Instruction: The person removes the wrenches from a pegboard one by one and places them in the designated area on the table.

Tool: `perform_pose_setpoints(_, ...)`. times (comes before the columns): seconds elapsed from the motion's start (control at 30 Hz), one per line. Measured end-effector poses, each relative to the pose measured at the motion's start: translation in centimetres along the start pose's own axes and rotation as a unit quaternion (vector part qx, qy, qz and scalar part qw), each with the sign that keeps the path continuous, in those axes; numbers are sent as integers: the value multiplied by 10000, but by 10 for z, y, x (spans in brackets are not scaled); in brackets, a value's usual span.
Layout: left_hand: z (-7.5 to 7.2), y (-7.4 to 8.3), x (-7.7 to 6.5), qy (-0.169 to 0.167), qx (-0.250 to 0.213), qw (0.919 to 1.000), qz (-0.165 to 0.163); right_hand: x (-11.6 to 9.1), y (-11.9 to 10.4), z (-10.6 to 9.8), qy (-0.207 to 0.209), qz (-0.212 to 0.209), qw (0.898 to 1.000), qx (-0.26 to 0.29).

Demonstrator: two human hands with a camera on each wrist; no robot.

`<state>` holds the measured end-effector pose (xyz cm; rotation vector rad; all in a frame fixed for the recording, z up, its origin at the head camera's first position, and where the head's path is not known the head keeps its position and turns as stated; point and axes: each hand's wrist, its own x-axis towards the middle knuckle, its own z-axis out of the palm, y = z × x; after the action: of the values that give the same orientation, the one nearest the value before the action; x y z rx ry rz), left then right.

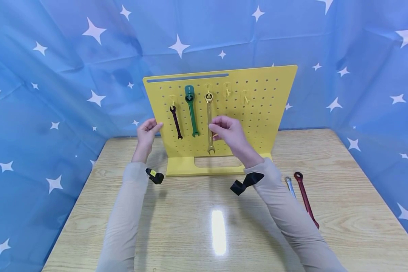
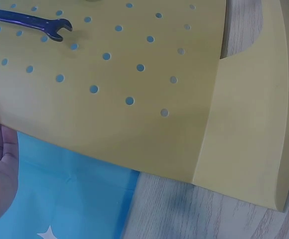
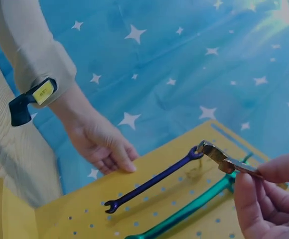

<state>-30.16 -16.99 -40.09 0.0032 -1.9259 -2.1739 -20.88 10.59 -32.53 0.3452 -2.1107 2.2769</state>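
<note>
A yellow pegboard (image 1: 238, 132) stands upright on the table. My left hand (image 1: 147, 133) grips its left edge, thumb on the front and fingers behind. A gold wrench (image 1: 209, 109) is pinched at mid-shaft between the thumb and fingers of my right hand (image 1: 230, 133). Its ring end overlaps a yellow hook in the head view, while the open end points down. To its left a green wrench (image 1: 192, 115) and a smaller dark purple wrench (image 1: 176, 124) hang from hooks. The gold wrench's open end (image 3: 214, 152) shows close in the right wrist view.
Two more hooks, one (image 1: 227, 92) and another (image 1: 246, 99), stick out right of the gold wrench. A red wrench (image 1: 305, 196) and a silver wrench (image 1: 290, 186) lie on the wooden table (image 1: 353, 189) beside my right forearm. A blue star-patterned cloth (image 1: 217, 34) hangs behind.
</note>
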Motion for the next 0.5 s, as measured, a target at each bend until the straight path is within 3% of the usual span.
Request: perform_pose_setpoints(0.5, 1, 0, 0, 51, -42, 10000, 53, -10, -14, -4, -117, 21, 9999, -105)
